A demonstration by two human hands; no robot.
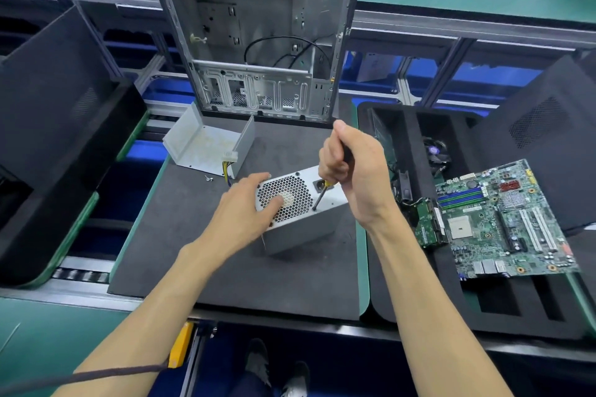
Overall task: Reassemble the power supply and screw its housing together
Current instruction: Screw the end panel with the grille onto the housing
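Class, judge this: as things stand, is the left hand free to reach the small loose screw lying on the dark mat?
Probably yes: the left hand only rests on the grey power supply, and bare dark mat lies between it and the small loose screw.

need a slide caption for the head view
Right hand drives a screwdriver into the power supply while the left hand steadies its fan grille.

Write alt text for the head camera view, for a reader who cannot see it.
A person's right hand grips a screwdriver, its tip on the top face of a grey power supply, while the left hand steadies its fan grille. It stands on a dark foam mat, with an empty computer case behind and a motherboard to the right.
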